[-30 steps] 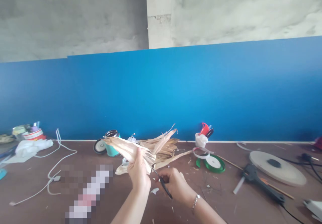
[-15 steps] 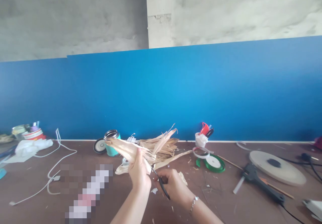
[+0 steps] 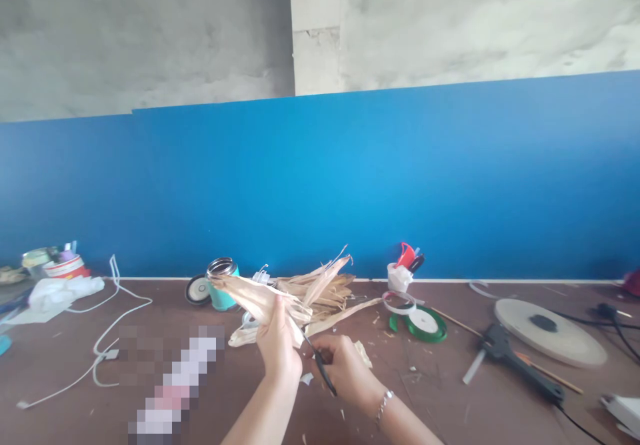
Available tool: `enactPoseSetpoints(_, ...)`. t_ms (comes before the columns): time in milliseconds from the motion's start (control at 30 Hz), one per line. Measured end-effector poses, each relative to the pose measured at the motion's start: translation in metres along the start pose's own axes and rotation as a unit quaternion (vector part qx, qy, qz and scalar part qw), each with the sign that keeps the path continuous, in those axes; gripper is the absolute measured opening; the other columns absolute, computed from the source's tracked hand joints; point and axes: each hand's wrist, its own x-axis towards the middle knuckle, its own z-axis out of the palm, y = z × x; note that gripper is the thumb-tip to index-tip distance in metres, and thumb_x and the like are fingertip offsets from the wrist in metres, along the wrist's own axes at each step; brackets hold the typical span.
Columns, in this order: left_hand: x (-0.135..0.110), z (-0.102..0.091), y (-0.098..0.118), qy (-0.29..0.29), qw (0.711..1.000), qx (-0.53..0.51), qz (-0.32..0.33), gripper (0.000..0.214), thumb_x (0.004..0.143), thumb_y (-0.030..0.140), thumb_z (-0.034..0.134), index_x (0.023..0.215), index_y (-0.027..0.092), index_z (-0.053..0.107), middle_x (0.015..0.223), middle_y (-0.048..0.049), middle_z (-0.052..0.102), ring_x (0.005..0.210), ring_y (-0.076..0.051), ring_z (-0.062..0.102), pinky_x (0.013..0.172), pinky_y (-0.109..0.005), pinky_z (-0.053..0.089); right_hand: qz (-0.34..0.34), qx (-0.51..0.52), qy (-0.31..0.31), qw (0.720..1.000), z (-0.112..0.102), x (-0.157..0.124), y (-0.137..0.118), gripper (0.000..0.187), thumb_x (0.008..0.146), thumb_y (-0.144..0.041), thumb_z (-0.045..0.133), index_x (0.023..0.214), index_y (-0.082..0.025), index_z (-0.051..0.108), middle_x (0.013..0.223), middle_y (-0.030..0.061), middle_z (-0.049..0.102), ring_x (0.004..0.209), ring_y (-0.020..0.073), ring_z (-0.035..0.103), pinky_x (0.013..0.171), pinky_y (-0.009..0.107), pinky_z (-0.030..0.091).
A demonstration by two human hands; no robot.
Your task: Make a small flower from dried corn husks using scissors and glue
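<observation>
My left hand (image 3: pixel 280 348) is closed around a pale dried corn husk (image 3: pixel 250 298), thumb pressed on top. The husk slants up to the left, and its lower right end comes out beside my palm. Black-handled scissors (image 3: pixel 324 368) are gripped in my right hand (image 3: pixel 345 365), just to the right. Their blades point up and left against the husk's lower end; how far apart they are is hard to make out. Behind my hands lies a heap of more dried husks (image 3: pixel 325 291). A small husk scrap (image 3: pixel 363 353) rests past my right knuckles.
A teal open flask (image 3: pixel 223 288) stands at the back left with its lid (image 3: pixel 199 289) beside it. Toward the right are a green ribbon roll (image 3: pixel 425 323), a white cup with red and black handles (image 3: pixel 400 276), a glue gun (image 3: pixel 525 365) and a pale turntable (image 3: pixel 575 338). White cables (image 3: pixel 107 338) trail at left.
My hands keep almost the same pose. The lower end of the husk and the scissors have shifted very slightly.
</observation>
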Motion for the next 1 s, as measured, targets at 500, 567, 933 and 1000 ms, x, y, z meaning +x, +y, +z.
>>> enactPoseSetpoints(500,0.031,-0.004,0.007,-0.043,0.998,0.045,0.026,0.018,0.068,0.025,0.074,0.078,0.012,0.067,0.065,-0.002,0.066,0.059,-0.013,0.063,0.061,-0.025,0.049,0.054,0.01,-0.139,0.989,-0.034,-0.001,-0.007,0.015,0.064,-0.024,0.065,0.076,-0.014,0.064,0.047,-0.0057,0.053,0.039,0.0062,0.046,0.037,0.014,0.032)
enactPoseSetpoints(567,0.037,-0.005,0.011,-0.047,0.997,0.058,0.029,0.018,0.067,0.026,0.075,0.077,0.012,0.066,0.06,-0.0004,0.064,0.056,-0.013,0.062,0.062,-0.026,0.049,0.054,0.008,-0.156,0.986,-0.041,0.0,-0.007,0.015,0.065,-0.023,0.065,0.076,-0.013,0.065,0.048,-0.0049,0.055,0.04,0.0061,0.048,0.038,0.014,0.033)
enactPoseSetpoints(933,0.027,-0.003,0.009,-0.063,0.996,0.048,0.029,0.022,0.064,0.024,0.075,0.08,0.011,0.068,0.073,-0.0047,0.07,0.067,-0.016,0.066,0.061,-0.024,0.049,0.06,0.051,-0.156,0.985,-0.035,0.003,0.0,0.018,0.065,-0.026,0.068,0.077,-0.013,0.063,0.047,-0.0051,0.055,0.039,0.0063,0.048,0.038,0.014,0.034)
enactPoseSetpoints(1000,0.023,-0.002,0.008,-0.045,0.998,0.029,0.019,0.021,0.066,0.026,0.074,0.08,0.012,0.067,0.07,-0.0029,0.068,0.064,-0.013,0.064,0.058,-0.023,0.047,0.052,0.056,-0.142,0.987,-0.029,0.002,-0.001,0.017,0.065,-0.024,0.068,0.078,-0.014,0.062,0.045,-0.0058,0.053,0.039,0.0065,0.046,0.036,0.014,0.031)
